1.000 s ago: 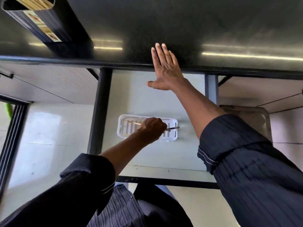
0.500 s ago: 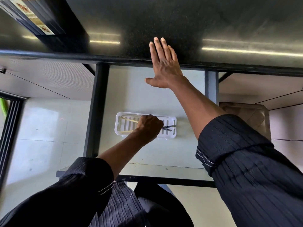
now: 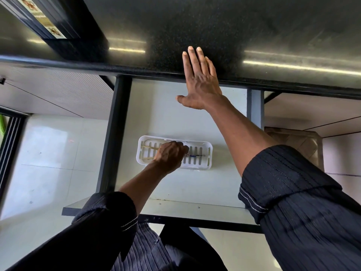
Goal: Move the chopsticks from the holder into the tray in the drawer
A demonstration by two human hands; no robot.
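A white slotted tray (image 3: pixel 207 151) lies in the open grey drawer (image 3: pixel 195 206). Chopsticks (image 3: pixel 149 147) with light wooden ends and dark tips lie inside the tray. My left hand (image 3: pixel 170 155) is down in the tray, fingers curled over the chopsticks' middle, hiding that part. My right hand (image 3: pixel 201 83) rests flat, fingers spread, on the edge of the black countertop (image 3: pixel 254 26) above the drawer. The black ribbed chopstick holder (image 3: pixel 48 22) with a printed label stands on the counter at the top left.
Black drawer rails (image 3: pixel 115 133) run along both sides of the drawer. A brown box (image 3: pixel 297 141) sits low on the right. Pale floor tiles (image 3: pixel 48 153) show at left below the cabinet.
My left hand has lowered the chopsticks fully into the tray, and they now lie flat inside it. My right hand stays on the counter edge. The view has shifted slightly downward.
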